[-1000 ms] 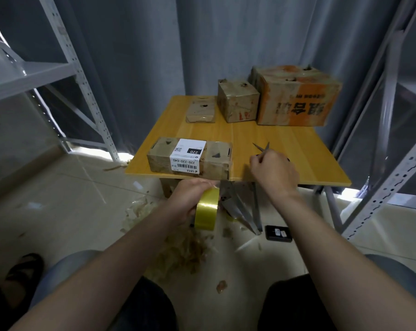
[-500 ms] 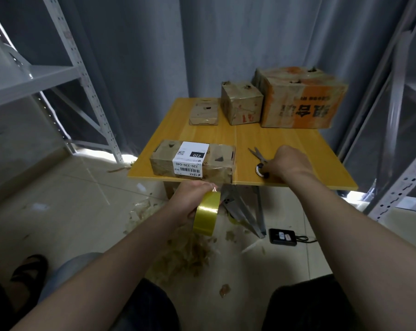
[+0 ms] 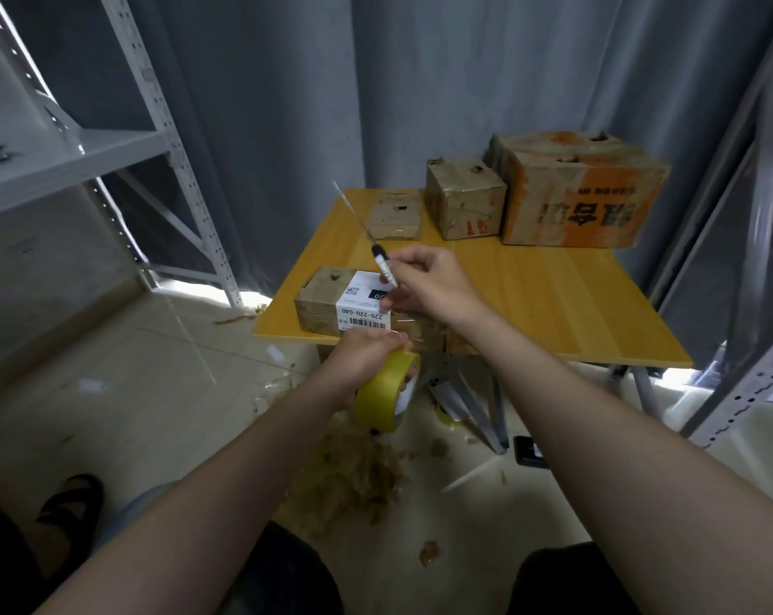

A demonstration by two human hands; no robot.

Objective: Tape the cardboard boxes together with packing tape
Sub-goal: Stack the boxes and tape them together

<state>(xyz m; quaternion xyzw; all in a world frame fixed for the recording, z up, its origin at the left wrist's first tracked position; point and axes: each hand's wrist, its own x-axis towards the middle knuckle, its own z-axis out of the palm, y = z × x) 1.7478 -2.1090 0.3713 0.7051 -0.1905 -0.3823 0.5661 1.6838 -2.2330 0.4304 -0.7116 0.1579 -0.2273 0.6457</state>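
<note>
With the left hand (image 3: 362, 353) gripping the yellow packing-tape roll (image 3: 382, 395) and the right hand (image 3: 435, 288) gripping blurred metal scissors (image 3: 378, 255), cutting seems next: bring the blades to the tape.

A yellow wooden table (image 3: 553, 299) stands before a grey curtain (image 3: 420, 104), between a white steel shelving rack (image 3: 78, 157) and another rack (image 3: 748, 392) opposite. On the pale tiled floor (image 3: 131, 392) lie brownish crumpled scraps (image 3: 353, 477), a small black device (image 3: 529, 452) and, well apart, a dark sandal (image 3: 71, 499).
</note>
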